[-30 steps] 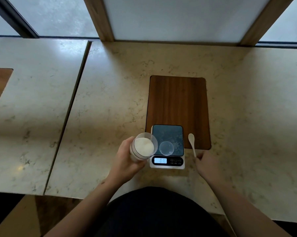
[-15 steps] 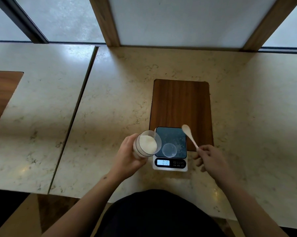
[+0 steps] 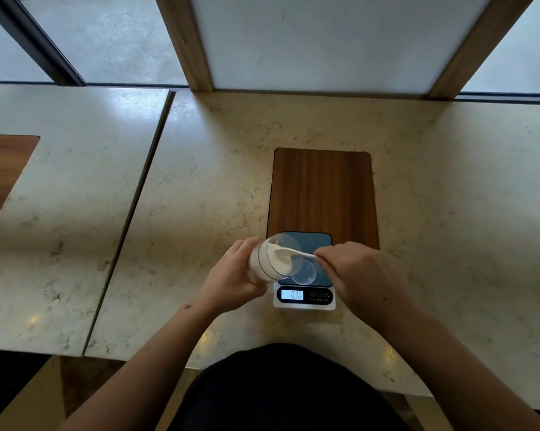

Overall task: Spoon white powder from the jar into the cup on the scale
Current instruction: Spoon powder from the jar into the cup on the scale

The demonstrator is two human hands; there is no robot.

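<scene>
Head view. The marble bench [image 3: 293,144] runs back to a window wall with two wooden posts [image 3: 184,42]; a seam [image 3: 131,219] divides it from a second slab on the left. A wooden inlay [image 3: 323,191] is set into the bench ahead of the person. Bare marble lies open to the left, right and far side of the work area; the near edge runs just in front of the person's dark torso.

The digital scale [image 3: 304,295] sits at the near end of the inlay, its lit display [image 3: 292,294] facing the person. A small clear cup [image 3: 306,272] stands on the dark platform, partly overlapped by the jar's mouth.

The left hand [image 3: 234,275] is wrapped around a clear jar [image 3: 270,259] of white powder [image 3: 279,259], tilted with its mouth towards the right, above the scale's left side. The right hand [image 3: 352,269] pinches the handle of a white spoon [image 3: 290,252] between fingertips; the bowl lies inside the jar mouth, against the powder. The two hands are close together, either side of the cup.
</scene>
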